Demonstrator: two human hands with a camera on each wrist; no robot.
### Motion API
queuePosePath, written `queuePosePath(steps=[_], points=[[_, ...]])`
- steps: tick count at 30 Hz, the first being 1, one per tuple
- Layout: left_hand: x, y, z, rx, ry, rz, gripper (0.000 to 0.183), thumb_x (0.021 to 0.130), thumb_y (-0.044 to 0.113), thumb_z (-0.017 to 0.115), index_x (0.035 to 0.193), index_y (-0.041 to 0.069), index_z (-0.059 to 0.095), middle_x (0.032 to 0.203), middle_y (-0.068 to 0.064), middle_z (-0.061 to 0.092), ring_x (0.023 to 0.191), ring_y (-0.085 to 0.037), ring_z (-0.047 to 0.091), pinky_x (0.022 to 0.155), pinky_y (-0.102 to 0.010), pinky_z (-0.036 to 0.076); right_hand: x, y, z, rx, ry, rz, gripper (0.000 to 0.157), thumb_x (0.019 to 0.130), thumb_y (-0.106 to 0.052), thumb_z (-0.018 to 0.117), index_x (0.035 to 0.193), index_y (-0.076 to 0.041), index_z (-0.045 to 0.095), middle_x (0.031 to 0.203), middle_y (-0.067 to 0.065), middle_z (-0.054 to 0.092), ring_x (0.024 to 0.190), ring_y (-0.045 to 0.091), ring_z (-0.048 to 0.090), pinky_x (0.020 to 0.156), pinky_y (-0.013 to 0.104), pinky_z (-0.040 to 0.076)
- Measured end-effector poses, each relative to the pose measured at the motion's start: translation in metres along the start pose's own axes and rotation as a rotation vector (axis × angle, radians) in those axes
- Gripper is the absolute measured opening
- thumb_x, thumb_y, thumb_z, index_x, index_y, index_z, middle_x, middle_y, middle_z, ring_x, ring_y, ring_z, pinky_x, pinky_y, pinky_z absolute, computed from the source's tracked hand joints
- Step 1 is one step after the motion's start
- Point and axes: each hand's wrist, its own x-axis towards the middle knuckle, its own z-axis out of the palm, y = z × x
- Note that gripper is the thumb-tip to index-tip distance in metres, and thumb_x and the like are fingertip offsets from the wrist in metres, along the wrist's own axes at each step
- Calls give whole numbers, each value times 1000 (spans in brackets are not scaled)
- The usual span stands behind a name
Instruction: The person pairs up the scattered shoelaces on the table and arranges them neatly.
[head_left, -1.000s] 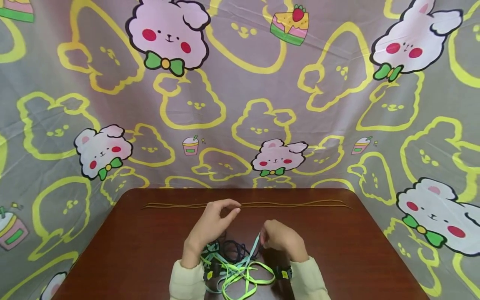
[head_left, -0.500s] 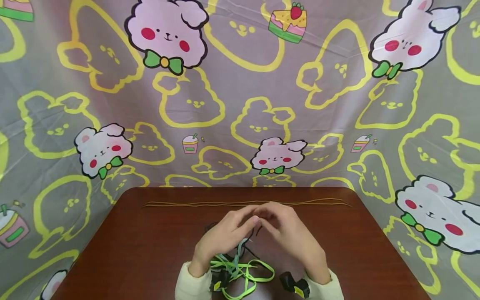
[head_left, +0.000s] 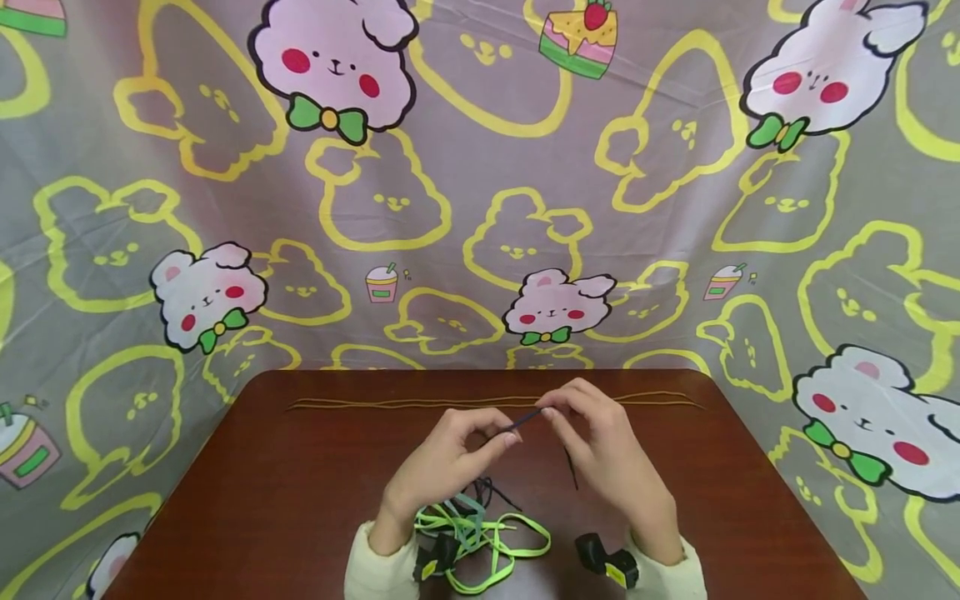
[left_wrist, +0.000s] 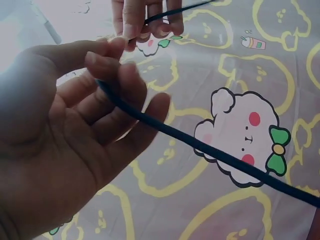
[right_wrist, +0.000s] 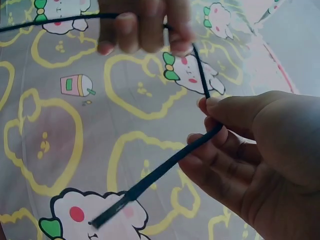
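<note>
A dark blue shoelace (head_left: 527, 418) runs taut between my two raised hands. My left hand (head_left: 442, 454) pinches it between thumb and fingers, and in the left wrist view the lace (left_wrist: 195, 142) trails from those fingers to the lower right. With thumb and forefinger, my right hand (head_left: 611, 442) pinches the lace close to one end. That end hangs free, and the right wrist view shows its stiff tip (right_wrist: 107, 214). Under the hands lies a loose heap with a lime-green flat lace (head_left: 522, 552), a pale teal lace (head_left: 471, 533) and dark lace loops (head_left: 483, 492).
Brown cords (head_left: 337, 405) lie stretched side by side along the back of the dark wooden table (head_left: 285, 500). Behind the table hangs a grey cloth (head_left: 457, 242) printed with cartoon animals. Black wrist devices (head_left: 611, 564) sit at both cuffs.
The right hand has left the teal lace at the heap, met the left hand above it, then drawn away to the right. A dark blue lace is now held between both hands.
</note>
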Motion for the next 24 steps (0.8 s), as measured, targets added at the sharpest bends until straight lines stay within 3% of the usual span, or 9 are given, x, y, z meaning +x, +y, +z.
queuePosePath(steps=[7, 13, 18, 24], points=[[-3, 2, -5, 10, 97, 98, 10, 102, 23, 63, 99, 20, 73, 83, 7, 65, 70, -6, 54, 61, -25, 48, 1, 6, -2, -17, 26, 6, 22, 89, 2, 75, 101, -16, 72, 93, -12, 64, 79, 4, 57, 68, 24, 50], [-8, 5, -10, 51, 136, 119, 10, 103, 19, 63, 98, 18, 73, 85, 7, 69, 76, -7, 58, 67, -26, 50, 0, 10, -5, -30, 62, -5, 21, 90, 2, 74, 102, -15, 74, 93, -8, 67, 82, 5, 59, 74, 18, 47], [-12, 5, -12, 60, 148, 121, 11, 102, 18, 63, 96, 17, 72, 82, 6, 68, 72, -7, 56, 63, -24, 47, -1, 14, -9, -40, 83, -36, 26, 90, 7, 71, 106, -14, 74, 97, -3, 69, 85, 8, 60, 78, 15, 46], [-16, 8, -19, 31, 179, 125, 9, 102, 14, 63, 98, 18, 71, 76, 3, 63, 63, -6, 51, 57, -24, 45, -2, 20, -15, -79, 133, -12, 31, 89, 13, 68, 107, -11, 74, 101, -3, 67, 88, 10, 60, 77, 14, 44]])
